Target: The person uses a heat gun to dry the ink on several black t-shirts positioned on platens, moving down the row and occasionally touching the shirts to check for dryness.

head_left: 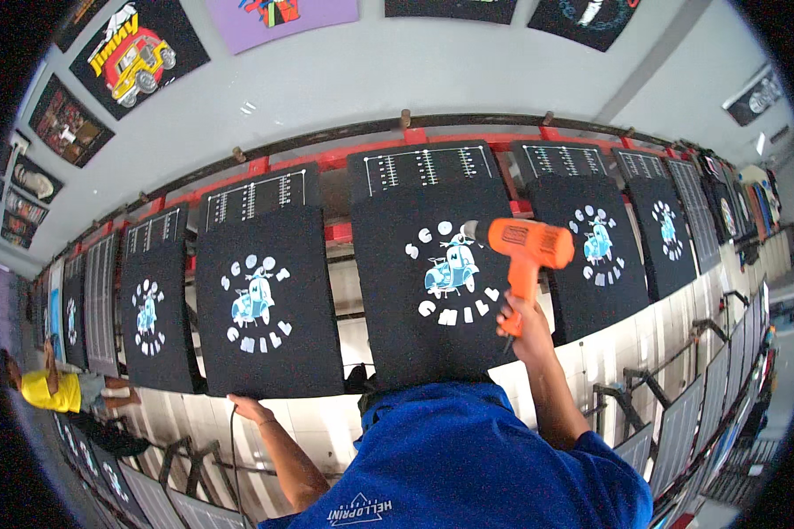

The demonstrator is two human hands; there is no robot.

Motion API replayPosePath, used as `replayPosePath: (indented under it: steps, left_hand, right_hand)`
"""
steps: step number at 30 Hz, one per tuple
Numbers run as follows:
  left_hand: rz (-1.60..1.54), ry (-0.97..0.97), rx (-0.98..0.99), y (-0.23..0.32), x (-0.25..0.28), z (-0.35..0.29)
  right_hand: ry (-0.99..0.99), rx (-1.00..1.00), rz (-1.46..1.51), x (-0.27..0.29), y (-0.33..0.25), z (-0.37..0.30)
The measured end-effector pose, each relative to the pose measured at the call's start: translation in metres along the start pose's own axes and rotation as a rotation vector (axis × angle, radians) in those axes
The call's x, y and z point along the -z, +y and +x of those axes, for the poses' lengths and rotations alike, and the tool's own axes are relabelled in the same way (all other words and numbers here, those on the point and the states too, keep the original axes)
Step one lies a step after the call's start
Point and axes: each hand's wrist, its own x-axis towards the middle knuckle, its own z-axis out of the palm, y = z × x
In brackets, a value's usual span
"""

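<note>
My right hand (519, 324) grips the handle of an orange heat gun (529, 247), whose nozzle points left at the blue and white scooter print (452, 271) on a black shirt (415, 326) spread on a pallet straight ahead. My left hand (249, 409) rests low at the bottom edge of the neighbouring black shirt (269, 353) to the left, beside a thin black cord (233, 458). That shirt carries the same scooter print (254, 301). My blue shirt (468, 467) fills the lower middle.
A long curved row of pallets with black printed shirts (595, 256) runs left and right along a red rail (326, 160). Printed shirts (137, 57) hang on the grey wall above. A person in a yellow top (48, 388) sits at far left. Metal frames (670, 423) stand lower right.
</note>
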Motion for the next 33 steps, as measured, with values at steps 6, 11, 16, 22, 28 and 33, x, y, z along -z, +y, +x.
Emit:
replayPosePath:
  steps: [6, 11, 16, 22, 28, 33]
  left_hand:
    - [0.063, 0.08, 0.069, -0.004, -0.013, 0.027]
    - [0.147, 0.151, 0.083, -0.012, -0.012, 0.034]
    - [0.168, 0.187, 0.048, -0.012, -0.008, 0.04]
    - [0.168, 0.176, 0.03, -0.004, -0.013, 0.023]
    - [0.274, 0.21, 0.094, 0.015, -0.014, 0.006]
    - [0.195, 0.198, 0.04, 0.011, -0.016, 0.005]
  right_hand:
    - [0.057, 0.005, -0.102, -0.039, -0.007, 0.024]
    - [0.127, 0.016, -0.145, -0.049, 0.003, 0.025]
    - [0.123, 0.05, -0.214, -0.04, 0.01, 0.027]
    - [0.152, 0.053, -0.253, -0.034, 0.009, 0.029]
    - [0.167, 0.03, -0.277, -0.033, 0.006, 0.03]
    - [0.149, 0.047, -0.254, -0.033, 0.007, 0.03]
